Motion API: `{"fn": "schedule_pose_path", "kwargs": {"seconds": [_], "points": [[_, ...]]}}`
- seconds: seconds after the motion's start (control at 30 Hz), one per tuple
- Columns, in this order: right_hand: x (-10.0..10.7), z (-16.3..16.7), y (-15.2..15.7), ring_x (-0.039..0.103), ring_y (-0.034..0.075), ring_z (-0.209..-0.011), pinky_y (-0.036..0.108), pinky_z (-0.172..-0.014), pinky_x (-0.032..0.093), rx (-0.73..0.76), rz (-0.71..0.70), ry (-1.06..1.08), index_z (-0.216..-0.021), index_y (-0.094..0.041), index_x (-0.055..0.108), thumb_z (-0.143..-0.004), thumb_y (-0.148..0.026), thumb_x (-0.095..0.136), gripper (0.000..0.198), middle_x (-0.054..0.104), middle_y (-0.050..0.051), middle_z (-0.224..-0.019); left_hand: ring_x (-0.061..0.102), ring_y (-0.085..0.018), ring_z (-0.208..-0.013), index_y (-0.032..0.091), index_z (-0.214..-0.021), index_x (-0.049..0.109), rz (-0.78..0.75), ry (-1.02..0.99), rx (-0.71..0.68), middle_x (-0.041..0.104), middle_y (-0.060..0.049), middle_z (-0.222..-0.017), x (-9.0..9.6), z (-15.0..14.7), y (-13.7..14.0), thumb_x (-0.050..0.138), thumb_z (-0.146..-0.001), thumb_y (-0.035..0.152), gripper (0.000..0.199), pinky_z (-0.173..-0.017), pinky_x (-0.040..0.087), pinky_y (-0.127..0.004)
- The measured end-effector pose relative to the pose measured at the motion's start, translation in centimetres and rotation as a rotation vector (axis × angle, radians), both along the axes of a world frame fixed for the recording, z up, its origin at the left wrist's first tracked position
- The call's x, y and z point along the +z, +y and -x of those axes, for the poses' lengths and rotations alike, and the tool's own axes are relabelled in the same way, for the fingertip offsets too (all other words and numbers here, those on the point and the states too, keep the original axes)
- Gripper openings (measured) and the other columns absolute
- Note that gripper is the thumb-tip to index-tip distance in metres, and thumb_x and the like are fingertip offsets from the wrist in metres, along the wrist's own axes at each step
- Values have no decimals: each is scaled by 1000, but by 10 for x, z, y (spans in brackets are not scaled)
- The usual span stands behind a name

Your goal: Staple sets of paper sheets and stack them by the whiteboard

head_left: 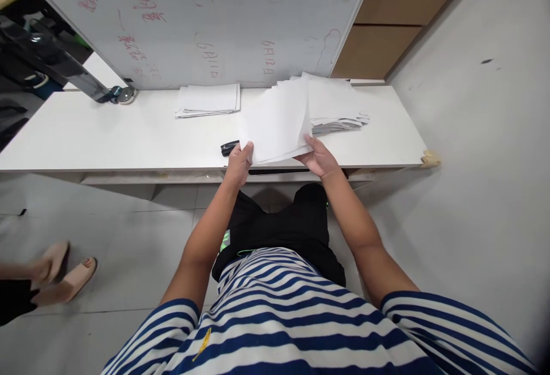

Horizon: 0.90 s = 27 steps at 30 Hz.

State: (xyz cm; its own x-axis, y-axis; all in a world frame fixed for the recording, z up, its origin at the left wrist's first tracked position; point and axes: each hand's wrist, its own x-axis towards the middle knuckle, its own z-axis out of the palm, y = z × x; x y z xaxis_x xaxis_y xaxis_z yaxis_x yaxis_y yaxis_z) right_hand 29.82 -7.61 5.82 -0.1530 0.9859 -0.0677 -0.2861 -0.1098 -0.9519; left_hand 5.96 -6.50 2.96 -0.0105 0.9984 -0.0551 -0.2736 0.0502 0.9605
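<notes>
1. Paper (275,122), white and blank on top, held over the front of the white bench (129,140), right edge curling up.
2. Pinched at the near left corner by the left hand (238,164), near the right corner by the right hand (320,160).
3. Just beside the left hand, black stapler-like object (230,148), partly hidden.
4. Right, partly covered: thick, uneven stack (335,102).
5. Back left: thinner pile (208,100).
6. Behind: whiteboard (193,19).
</notes>
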Motion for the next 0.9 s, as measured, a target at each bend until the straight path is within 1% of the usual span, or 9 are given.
{"fn": "schedule_pose_path", "kwargs": {"seconds": [0.1,0.17,0.3,0.33,0.4,0.53,0.63,0.8,0.9], "points": [[-9,-14,-1,68,29,-119,47,-97,60,-3,11,-5,-113,-28,70,-68,-62,82,59,76,3,-121,72,-23,-99,21,-103,68,-11,26,85,78,-7,-102,-4,6,3,86,-66,62,58,-89,56,-36],[-10,-26,-1,68,30,-118,48,-97,59,1,16,-59,-114,-27,70,-66,-64,82,62,77,4,-118,72,-23,-96,20,-99,70,-49,97,108,78,-7,-99,-6,8,3,85,-67,60,53,-86,56,-36],[-4,-44,0,65,33,-125,52,-103,55,7,50,-231,-117,-27,69,-73,-82,64,70,76,7,-120,71,-21,-90,19,-97,71,-105,199,54,78,-6,-96,-7,7,0,80,-74,55,44,-82,54,-34],[-2,-47,2,64,33,-127,54,-105,54,-7,48,-266,-117,-27,70,-75,-83,61,71,76,7,-121,71,-21,-91,19,-98,71,-115,204,37,78,-7,-97,-7,6,-1,79,-75,55,43,-82,54,-35],[0,-50,6,63,34,-129,56,-110,50,-44,15,-308,-116,-27,70,-74,-81,65,69,76,7,-121,71,-22,-94,19,-99,71,-132,211,14,78,-7,-99,-7,4,-2,77,-78,53,40,-85,54,-35],[-3,-48,15,67,36,-121,58,-110,51,-151,-64,-343,-108,-24,73,-64,-67,85,63,78,8,-113,71,-23,-104,21,-104,70,-146,207,-20,78,-8,-109,-7,-3,-1,76,-80,51,39,-92,54,-38],[-4,-42,16,69,36,-116,57,-107,53,-199,-100,-339,-105,-22,75,-61,-61,89,60,78,9,-110,70,-25,-109,21,-109,68,-152,162,-40,76,-10,-117,-6,-10,2,79,-78,51,45,-97,54,-39],[4,-28,7,69,35,-115,56,-107,53,-194,-148,-295,-102,-23,75,-62,-60,89,57,78,8,-109,70,-28,-114,21,-115,65,-151,131,20,75,-12,-120,-8,-15,6,88,-69,51,60,-98,55,-41],[7,-23,4,68,33,-118,55,-107,53,-202,-154,-288,-107,-25,72,-60,-61,89,62,77,7,-111,71,-31,-110,18,-107,70,-112,167,28,76,-14,-115,-8,-15,9,89,-67,51,55,-96,56,-44]]}}
